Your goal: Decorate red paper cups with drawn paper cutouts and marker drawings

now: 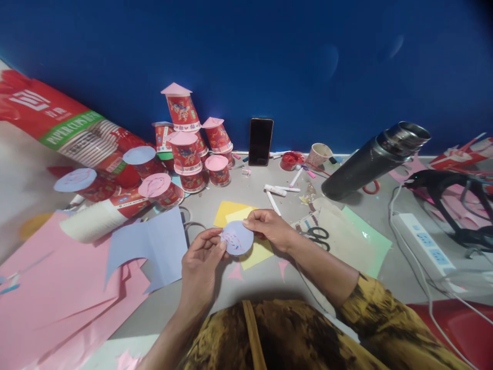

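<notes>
One blue paper circle (236, 238) is held up between the left hand (204, 257) and the right hand (271, 228). The left fingers pinch its left edge, and the right fingers pinch its top right edge. It has little pink and blue marks drawn on it. Behind it, yellow paper (258, 254) lies on the gray tabletop (242, 288), with pink scraps (235, 272) near it.

To the left is a big blue sheet (165, 246) with a round bite cut out of it, next to large pink sheets (50, 288). Farther back, red paper cups (187, 154) are stacked up, some wearing pink paper hats. A big bag of paper cups (77, 118) leans beside them.

A black phone (261, 142) stands up against the blue wall (246, 61). White markers (275, 191) lie in front of it. Black-handled scissors (319, 234) rest near the right arm, and a tall dark bottle (370, 164) is behind them.
</notes>
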Demonstrator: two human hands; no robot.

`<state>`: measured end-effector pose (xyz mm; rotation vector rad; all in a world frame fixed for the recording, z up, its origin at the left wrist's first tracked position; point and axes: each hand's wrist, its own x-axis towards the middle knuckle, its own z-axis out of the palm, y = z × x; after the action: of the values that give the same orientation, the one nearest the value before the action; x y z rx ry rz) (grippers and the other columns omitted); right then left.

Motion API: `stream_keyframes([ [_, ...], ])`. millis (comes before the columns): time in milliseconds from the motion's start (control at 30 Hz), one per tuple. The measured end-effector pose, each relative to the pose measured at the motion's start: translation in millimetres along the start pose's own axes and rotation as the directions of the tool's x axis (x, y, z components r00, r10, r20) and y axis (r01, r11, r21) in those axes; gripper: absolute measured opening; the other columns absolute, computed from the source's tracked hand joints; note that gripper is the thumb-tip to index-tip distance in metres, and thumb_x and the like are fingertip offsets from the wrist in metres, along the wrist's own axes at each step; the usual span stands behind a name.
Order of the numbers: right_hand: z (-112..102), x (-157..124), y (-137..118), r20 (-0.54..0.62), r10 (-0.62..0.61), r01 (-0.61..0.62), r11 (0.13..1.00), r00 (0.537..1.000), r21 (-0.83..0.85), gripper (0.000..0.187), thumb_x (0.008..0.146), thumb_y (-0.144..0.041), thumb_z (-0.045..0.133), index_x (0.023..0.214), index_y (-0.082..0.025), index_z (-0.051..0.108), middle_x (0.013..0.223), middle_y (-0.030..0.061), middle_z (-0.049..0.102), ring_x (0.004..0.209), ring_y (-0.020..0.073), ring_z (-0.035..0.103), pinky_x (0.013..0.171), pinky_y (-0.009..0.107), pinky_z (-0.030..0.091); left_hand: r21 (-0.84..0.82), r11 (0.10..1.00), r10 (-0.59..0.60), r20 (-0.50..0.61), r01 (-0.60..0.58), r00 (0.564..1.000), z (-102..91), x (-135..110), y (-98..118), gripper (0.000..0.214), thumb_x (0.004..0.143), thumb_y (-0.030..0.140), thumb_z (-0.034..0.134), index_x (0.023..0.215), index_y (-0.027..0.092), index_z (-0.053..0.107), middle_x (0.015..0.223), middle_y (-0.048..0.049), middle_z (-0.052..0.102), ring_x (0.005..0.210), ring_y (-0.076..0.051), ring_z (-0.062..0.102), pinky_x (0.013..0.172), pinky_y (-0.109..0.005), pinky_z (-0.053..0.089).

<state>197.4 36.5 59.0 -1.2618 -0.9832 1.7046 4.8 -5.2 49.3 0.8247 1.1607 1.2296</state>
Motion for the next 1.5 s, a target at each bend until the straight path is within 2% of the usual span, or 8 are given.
stream_keyframes([
  [233, 1, -2, -2, -0.007, -0.008, 0.008, 1.000, 1.000, 0.015, 0.060, 0.055, -0.065, 0.094, 0.063, -0.019, 0.056, 0.056, -0.0082, 0.048, 0.055, 0.0076, 0.035, 0.055, 0.025, 0.023, 0.101, 0.995, 0.003, 0.047, -0.008, 0.999, -3.2, 1, 5, 0.038, 0.078, 0.040, 0.087, 0.105, 0.019, 0.072, 0.074, 0.0020, 0.065, 0.064, -0.011, 0.060, 0.061, -0.021, 0.051],
  [400, -1, -2, 2, -0.028, -0.058, 0.057, 0.998, 0.998, -0.038, 0.059, 0.060, -0.068, 0.090, 0.066, -0.019, 0.058, 0.057, -0.0078, 0.048, 0.057, 0.0091, 0.039, 0.056, 0.024, 0.030, 0.269, 0.954, 0.143, -0.013, -0.134, 0.990, -5.8, 3, 11, 0.035, 0.078, 0.038, 0.084, 0.105, 0.019, 0.073, 0.089, -0.0019, 0.069, 0.079, -0.014, 0.066, 0.071, -0.023, 0.056],
  [500, -6, -6, 4, -0.078, -0.193, 0.182, 0.974, 0.978, -0.135, 0.055, 0.069, -0.067, 0.086, 0.081, -0.018, 0.065, 0.072, -0.0030, 0.060, 0.064, 0.0116, 0.049, 0.060, 0.025, 0.039, 0.325, 0.918, 0.234, 0.017, -0.227, 0.972, -7.0, 6, 13, 0.034, 0.081, 0.037, 0.081, 0.109, 0.020, 0.073, 0.102, -0.0046, 0.071, 0.087, -0.016, 0.069, 0.078, -0.027, 0.058],
  [567, -10, -11, 5, -0.060, -0.350, 0.320, 0.905, 0.935, -0.281, 0.053, 0.072, -0.062, 0.087, 0.098, -0.019, 0.070, 0.094, 0.0031, 0.067, 0.077, 0.0155, 0.058, 0.067, 0.027, 0.047, 0.354, 0.886, 0.293, 0.072, -0.299, 0.953, -7.3, 8, 14, 0.032, 0.084, 0.038, 0.079, 0.110, 0.020, 0.073, 0.111, -0.0064, 0.070, 0.092, -0.018, 0.069, 0.081, -0.029, 0.059],
  [667, -15, -17, 8, 0.103, -0.562, 0.532, 0.687, 0.821, -0.494, 0.061, 0.073, -0.055, 0.091, 0.121, -0.022, 0.071, 0.128, 0.0120, 0.064, 0.114, 0.0264, 0.063, 0.090, 0.037, 0.055, 0.409, 0.836, 0.332, 0.153, -0.366, 0.931, -7.5, 11, 17, 0.030, 0.088, 0.039, 0.076, 0.112, 0.021, 0.074, 0.118, -0.0080, 0.070, 0.102, -0.021, 0.070, 0.085, -0.031, 0.060],
  [800, -13, -19, 14, 0.256, -0.638, 0.630, 0.471, 0.727, -0.617, 0.073, 0.073, -0.056, 0.093, 0.135, -0.025, 0.069, 0.146, 0.0161, 0.057, 0.139, 0.0340, 0.053, 0.115, 0.050, 0.047, 0.464, 0.793, 0.331, 0.215, -0.395, 0.919, -7.3, 15, 19, 0.029, 0.093, 0.040, 0.071, 0.116, 0.022, 0.075, 0.123, -0.0079, 0.071, 0.110, -0.022, 0.070, 0.092, -0.032, 0.059],
  [967, -10, -15, 21, 0.271, -0.653, 0.625, 0.398, 0.707, -0.672, 0.073, 0.076, -0.058, 0.091, 0.137, -0.025, 0.069, 0.147, 0.0156, 0.059, 0.139, 0.0338, 0.054, 0.117, 0.053, 0.046, 0.487, 0.751, 0.358, 0.265, -0.445, 0.895, -7.2, 18, 15, 0.024, 0.095, 0.036, 0.068, 0.113, 0.024, 0.077, 0.120, -0.0065, 0.074, 0.112, -0.021, 0.070, 0.093, -0.031, 0.058],
  [1500, -7, -16, 19, 0.264, -0.611, 0.594, 0.432, 0.746, -0.678, 0.063, 0.079, -0.048, 0.091, 0.134, -0.024, 0.071, 0.138, 0.0152, 0.064, 0.133, 0.0317, 0.059, 0.114, 0.050, 0.050, 0.482, 0.814, 0.207, 0.282, -0.325, 0.937, -17.5, 16, 10, 0.040, 0.086, 0.042, 0.078, 0.121, 0.023, 0.075, 0.123, -0.0088, 0.073, 0.111, -0.025, 0.071, 0.098, -0.038, 0.059],
])
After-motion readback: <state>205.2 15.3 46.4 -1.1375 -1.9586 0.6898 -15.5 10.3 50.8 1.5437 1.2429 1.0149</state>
